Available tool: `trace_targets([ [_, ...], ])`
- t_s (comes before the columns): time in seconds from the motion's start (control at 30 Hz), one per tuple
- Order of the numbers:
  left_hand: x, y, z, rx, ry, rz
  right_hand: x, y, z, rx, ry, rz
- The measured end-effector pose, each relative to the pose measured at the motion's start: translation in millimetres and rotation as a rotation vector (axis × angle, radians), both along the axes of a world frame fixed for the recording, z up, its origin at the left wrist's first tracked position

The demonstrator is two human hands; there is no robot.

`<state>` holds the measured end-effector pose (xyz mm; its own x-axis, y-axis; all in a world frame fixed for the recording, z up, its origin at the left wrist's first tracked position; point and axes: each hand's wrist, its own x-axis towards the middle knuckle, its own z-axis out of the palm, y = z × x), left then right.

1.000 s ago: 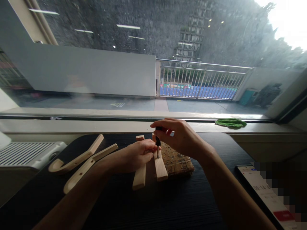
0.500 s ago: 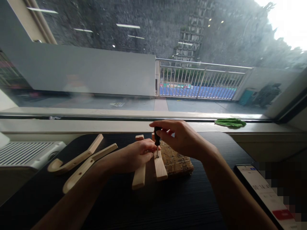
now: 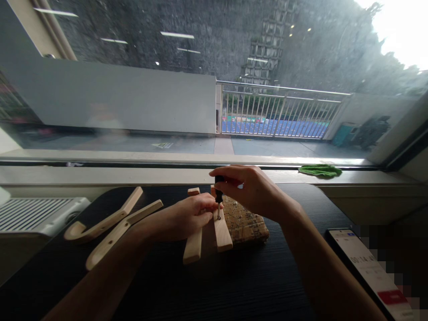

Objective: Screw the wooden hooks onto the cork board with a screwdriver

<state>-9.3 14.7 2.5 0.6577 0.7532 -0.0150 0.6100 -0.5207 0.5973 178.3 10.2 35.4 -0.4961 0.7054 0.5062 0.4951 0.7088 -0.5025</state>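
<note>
My right hand (image 3: pixel 245 183) is closed on the black handle of a screwdriver (image 3: pixel 218 196), which stands upright. Its metal tip meets a screw or hole in a pale wooden bar (image 3: pixel 223 236). That bar lies along the left edge of a brown patterned block (image 3: pixel 247 223). From the left, my left hand (image 3: pixel 192 216) reaches in with fingers bent at the bar's far part; its palm covers the middle of a second wooden bar (image 3: pixel 193 249). What its fingertips press on is partly hidden.
Two curved wooden pieces with holes, a far one (image 3: pixel 103 223) and a nearer one (image 3: pixel 112 240), lie at the left of the dark table (image 3: pixel 160 290). A phone (image 3: pixel 368 272) rests at the right. A green cloth (image 3: pixel 320 170) is on the window sill (image 3: pixel 167 176).
Both hands hold nearly the same places. My right hand's fingers have shifted slightly on the screwdriver handle; the whole view has moved a little.
</note>
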Motion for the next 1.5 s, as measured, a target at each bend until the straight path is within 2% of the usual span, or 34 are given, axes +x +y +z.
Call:
trace_targets([
  [0.2, -1.4, 1.2, -2.7, 0.000, -0.016, -0.012, -0.9, 2.9, -0.6, 0.011, 0.016, -0.024],
  [0.6, -1.8, 0.6, 0.2, -0.005, -0.001, 0.001, 1.4, 4.5, -2.9, -0.038, 0.081, 0.022],
  [1.1, 1.2, -0.1, -0.3, 0.010, -0.013, -0.011, 0.3, 4.8, -3.3, -0.033, 0.064, -0.006],
  [1.5, 1.3, 0.2, 0.5, -0.010, -0.002, -0.019, -2.0, 7.3, -5.7, -0.005, 0.073, -0.099],
])
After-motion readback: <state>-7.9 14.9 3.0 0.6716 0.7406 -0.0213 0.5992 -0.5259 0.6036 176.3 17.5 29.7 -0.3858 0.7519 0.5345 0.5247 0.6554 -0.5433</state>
